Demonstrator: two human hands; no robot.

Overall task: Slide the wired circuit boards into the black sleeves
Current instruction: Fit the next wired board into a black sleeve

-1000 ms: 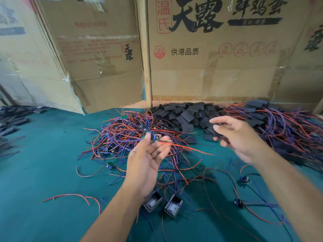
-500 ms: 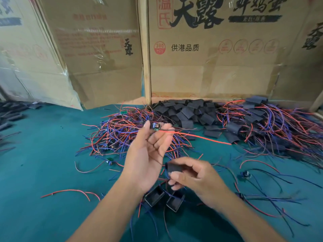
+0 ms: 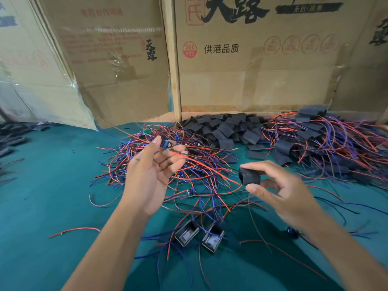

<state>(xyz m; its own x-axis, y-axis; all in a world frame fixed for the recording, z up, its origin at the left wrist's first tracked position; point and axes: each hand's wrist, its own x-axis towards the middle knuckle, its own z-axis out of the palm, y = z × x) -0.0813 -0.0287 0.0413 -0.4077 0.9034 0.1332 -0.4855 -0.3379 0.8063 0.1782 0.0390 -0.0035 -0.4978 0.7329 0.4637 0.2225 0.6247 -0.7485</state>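
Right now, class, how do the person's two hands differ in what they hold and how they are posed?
The left hand pinches a small wired circuit board, raised with its palm facing the camera; the right hand holds a black sleeve, lower and nearer. Both hang above the green table, apart, the board not yet inserted.

Soft even light, faint shadows; wide-angle bending at edges; right hand [image 3: 279, 192] motion-blurred.

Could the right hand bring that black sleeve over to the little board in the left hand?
Probably yes. The right hand pinches the sleeve in the air, the left hand holds the board up, and only open space above the loose wires lies between them.
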